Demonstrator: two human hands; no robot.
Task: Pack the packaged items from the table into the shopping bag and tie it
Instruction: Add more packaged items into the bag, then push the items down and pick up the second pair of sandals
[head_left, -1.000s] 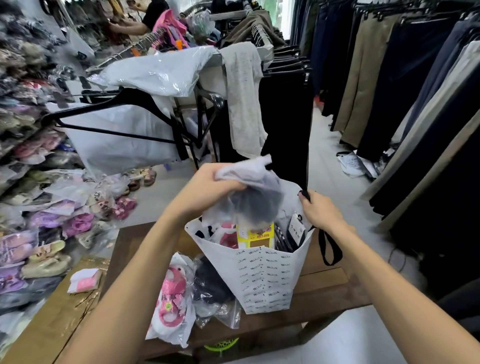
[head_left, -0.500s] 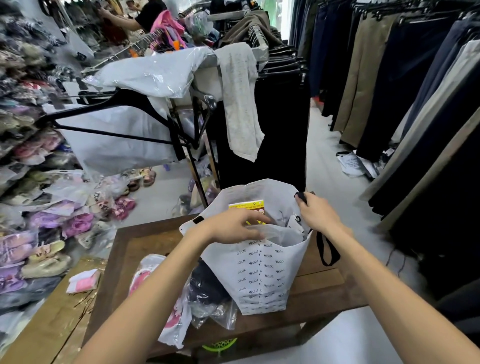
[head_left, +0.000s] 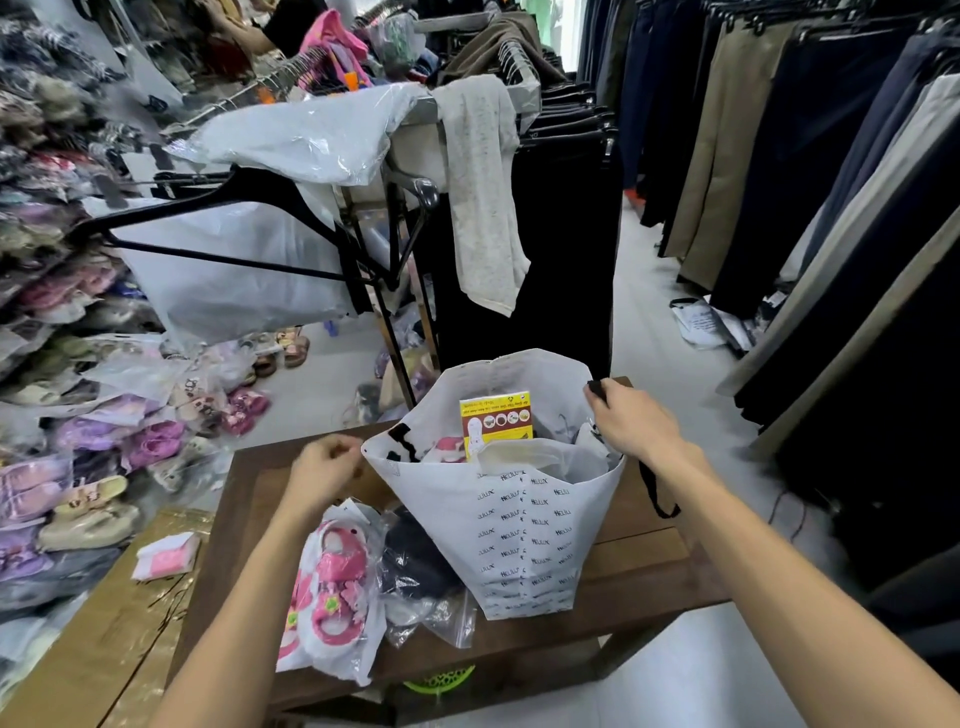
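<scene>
1. Step in hand: packing, mid-way. My right hand (head_left: 631, 423) has its fingers pinching the shopping bag (head_left: 524, 540) rim, holding it open on the table (head_left: 639, 556)
2. My left hand (head_left: 324, 470) hangs empty, fingers loosely curled, motion-blurred
3. Pink sandal packet (head_left: 332, 587) and dark packet (head_left: 415, 564) lie beside the bag
4. Next, in my judgement: take the pink packet; slippery film calls for a firm pinch

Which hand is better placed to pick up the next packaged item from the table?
Left. The left hand is empty above the pink sandals packet; the right hand grips the shopping bag rim.
</scene>
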